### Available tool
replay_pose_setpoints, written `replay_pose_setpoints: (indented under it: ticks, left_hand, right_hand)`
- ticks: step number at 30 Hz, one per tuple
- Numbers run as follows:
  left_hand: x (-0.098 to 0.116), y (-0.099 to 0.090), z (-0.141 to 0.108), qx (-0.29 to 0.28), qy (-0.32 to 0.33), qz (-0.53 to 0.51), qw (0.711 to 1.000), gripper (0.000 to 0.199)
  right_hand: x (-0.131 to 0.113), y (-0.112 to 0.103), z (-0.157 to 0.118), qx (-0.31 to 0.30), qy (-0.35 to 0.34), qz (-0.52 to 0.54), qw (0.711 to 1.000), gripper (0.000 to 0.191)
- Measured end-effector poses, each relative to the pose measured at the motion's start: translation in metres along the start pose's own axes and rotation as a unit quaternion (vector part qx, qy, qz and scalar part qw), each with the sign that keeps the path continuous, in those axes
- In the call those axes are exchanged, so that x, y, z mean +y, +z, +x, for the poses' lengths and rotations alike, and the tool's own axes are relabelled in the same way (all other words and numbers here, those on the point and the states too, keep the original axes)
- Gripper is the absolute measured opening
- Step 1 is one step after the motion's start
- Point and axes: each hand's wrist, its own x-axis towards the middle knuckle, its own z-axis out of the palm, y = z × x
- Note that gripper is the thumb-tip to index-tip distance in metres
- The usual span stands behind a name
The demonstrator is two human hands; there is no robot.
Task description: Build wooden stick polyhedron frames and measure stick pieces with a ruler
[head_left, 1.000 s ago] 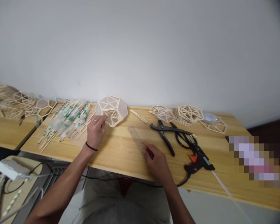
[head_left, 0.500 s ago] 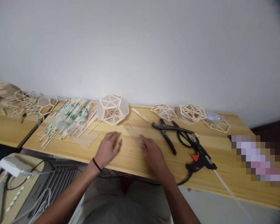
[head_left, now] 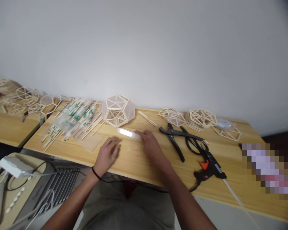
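Note:
My right hand (head_left: 151, 145) grips one end of a clear ruler (head_left: 128, 133), which lies nearly level across the bench and catches a bright glare. To its left, my left hand (head_left: 108, 155) hovers low over the wood with fingers slightly bent and apart, holding nothing. Between the two hands are a few tiny pale scraps (head_left: 130, 149). Just beyond the ruler stands a ball-like frame (head_left: 118, 111) of thin wooden sticks with translucent panels. A short pair of joined sticks (head_left: 147, 118) lies to the right of it.
Bagged wooden sticks (head_left: 74, 116) lie at the left over a brown sheet (head_left: 91, 142). On the right are black pliers-like cutters (head_left: 174, 140), scissors (head_left: 192, 145) and a hot glue gun (head_left: 208, 167) with its cord. Stacked stick frames (head_left: 203, 118) sit by the wall.
The ruler has turned from slanted to nearly level, and its far end has swung left. My right hand has shifted up and left with it; my left hand stays close by.

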Motion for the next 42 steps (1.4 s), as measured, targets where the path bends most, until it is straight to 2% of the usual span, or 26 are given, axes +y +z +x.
replay_pose_setpoints:
  ticks: [4,8,11,14,18,22,27,30,33,37,42]
  left_hand:
    - [-0.015,-0.010,0.008,0.026,-0.042,0.000,0.999,0.014]
    - [-0.020,-0.013,0.011,0.027,-0.061,-0.027,0.997,0.022]
    - [-0.024,-0.018,0.015,0.040,-0.075,-0.056,0.995,0.026]
    - [-0.030,-0.026,0.027,0.078,-0.113,-0.081,0.987,0.019]
    - [-0.036,-0.029,0.058,0.100,-0.161,-0.148,0.971,0.043]
    - [-0.046,-0.025,0.087,0.112,-0.195,-0.205,0.953,0.051]
    - [-0.066,-0.023,0.108,0.124,-0.239,-0.252,0.930,0.063]
    - [-0.075,-0.024,0.117,0.110,-0.255,-0.260,0.925,0.068]
    - [-0.078,-0.026,0.123,0.100,-0.254,-0.253,0.928,0.066]
    - [-0.079,-0.029,0.124,0.093,-0.240,-0.232,0.938,0.052]
    - [-0.081,-0.030,0.122,0.088,-0.234,-0.218,0.943,0.036]
  right_hand:
    - [-0.003,0.001,-0.020,-0.001,-0.019,0.010,1.000,0.065]
    - [0.002,-0.002,-0.040,-0.004,-0.031,0.016,0.999,0.061]
    - [0.015,-0.006,-0.046,0.008,-0.020,0.007,1.000,0.051]
    - [0.028,-0.012,-0.043,0.033,0.005,-0.020,0.999,0.044]
    - [0.033,-0.014,-0.031,0.040,0.016,-0.054,0.998,0.046]
    - [0.032,-0.013,-0.017,0.048,0.016,-0.080,0.996,0.047]
    - [0.037,-0.021,-0.009,0.095,0.056,-0.125,0.986,0.051]
    - [0.036,-0.020,-0.003,0.099,0.068,-0.149,0.982,0.053]
    - [0.030,-0.012,0.007,0.095,0.070,-0.162,0.980,0.057]
    - [0.021,-0.002,0.017,0.092,0.072,-0.170,0.978,0.062]
    - [0.006,0.007,0.001,0.061,0.043,-0.171,0.982,0.064]
